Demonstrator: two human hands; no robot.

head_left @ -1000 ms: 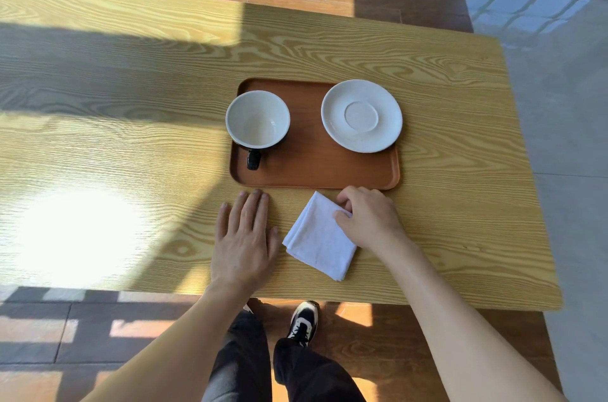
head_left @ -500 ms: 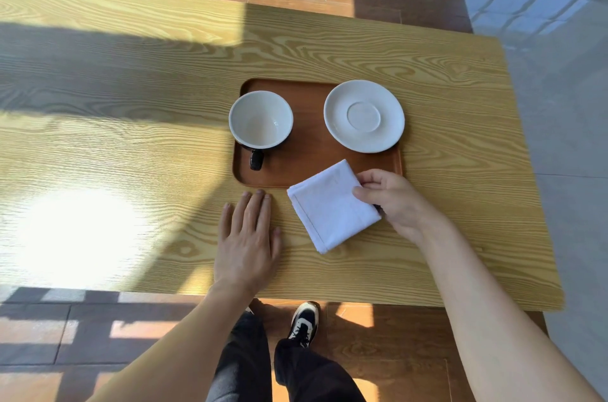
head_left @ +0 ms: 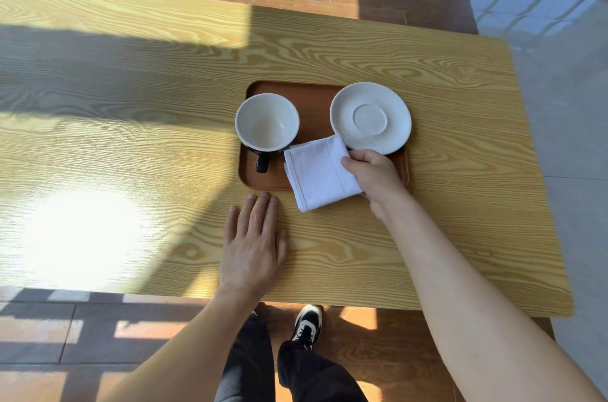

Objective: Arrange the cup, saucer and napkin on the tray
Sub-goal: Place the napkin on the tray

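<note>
Head cam looks straight down on a big tabletop (head_left: 131, 98), pale wood-grain with a smooth laminate-looking finish and rounded corners, half in hard sunlight.

On it sits the tray (head_left: 312, 98), a darker reddish-brown wooden rectangle with rounded corners and a low raised lip.

Progress looks pretty far along. The saucer (head_left: 370, 117) is already on the tray at about 2 o'clock: round, white, glossy ceramic, with a ring pressed into the middle. The cup (head_left: 267, 121) is on the tray too, around 10 o'clock: white inside, dark outside, its dark handle pointing to 6 o'clock. It sits beside the saucer, not on it, so stacking might be left.

The napkin (head_left: 317, 173) is the piece in play, a folded square of white cloth with a stitched hem. It hangs tilted over the tray's 6 o'clock edge, one corner sticking out past the lip and another just overlapping the saucer.

The right hand (head_left: 373, 173) has a pinching grip on its 3 o'clock side. The left hand (head_left: 253, 247) lies flat on the tabletop, grip released, holding nothing.
</note>
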